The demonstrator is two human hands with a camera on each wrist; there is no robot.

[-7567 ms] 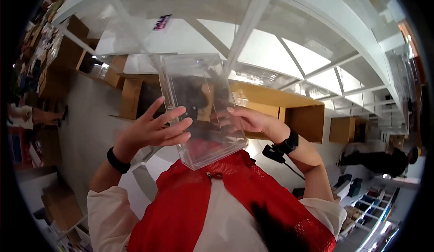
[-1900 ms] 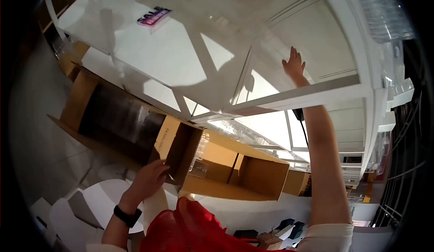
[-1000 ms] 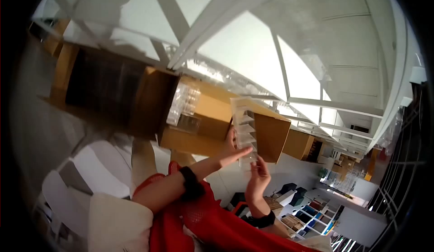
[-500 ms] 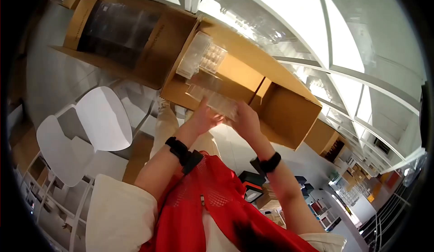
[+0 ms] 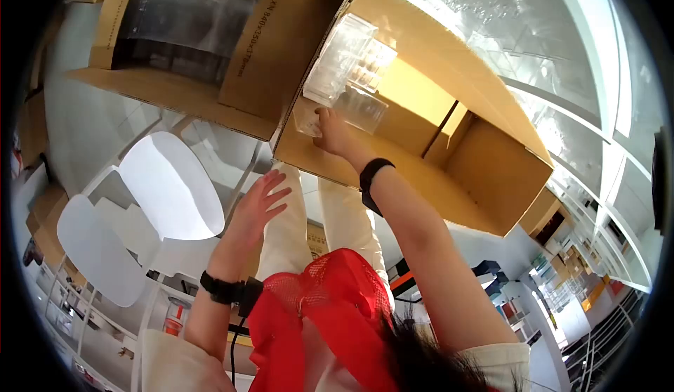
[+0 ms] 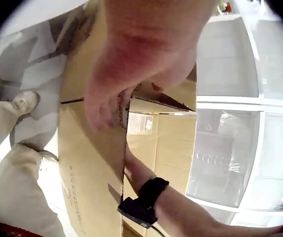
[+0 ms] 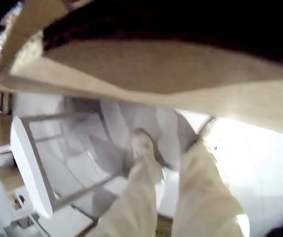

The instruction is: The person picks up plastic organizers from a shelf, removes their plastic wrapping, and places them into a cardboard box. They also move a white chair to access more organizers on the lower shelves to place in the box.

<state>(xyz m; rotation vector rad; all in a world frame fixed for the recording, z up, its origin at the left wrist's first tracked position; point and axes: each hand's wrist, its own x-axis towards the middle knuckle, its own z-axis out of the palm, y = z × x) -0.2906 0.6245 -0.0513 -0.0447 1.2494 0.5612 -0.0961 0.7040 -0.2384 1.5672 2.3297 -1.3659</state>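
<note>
In the head view my right hand (image 5: 335,133) reaches down into a long cardboard box (image 5: 491,167). Its fingers pinch a clear plastic divider strip (image 5: 306,116) at the box's near left corner. Beside the strip stands a clear plastic case (image 5: 340,58), with a ribbed clear plastic piece (image 5: 373,65) and a flat clear box (image 5: 361,109) next to it. My left hand (image 5: 256,206) hovers outside the near wall, fingers spread, holding nothing. In the left wrist view the left hand (image 6: 136,64) overlaps the box edge. The right hand's fingers are hidden in the right wrist view.
A second open carton (image 5: 270,62) with dark, plastic-wrapped contents adjoins on the left. White chairs (image 5: 172,185) stand at the left. Behind the box rises a white-framed rack with clear panels (image 5: 562,62). The person's legs (image 5: 281,230) are close to the box.
A clear case was held in both hands at first; later both held the divider strip. Since then the left hand has let go and drawn left, while the right has lowered the strip into the box.
</note>
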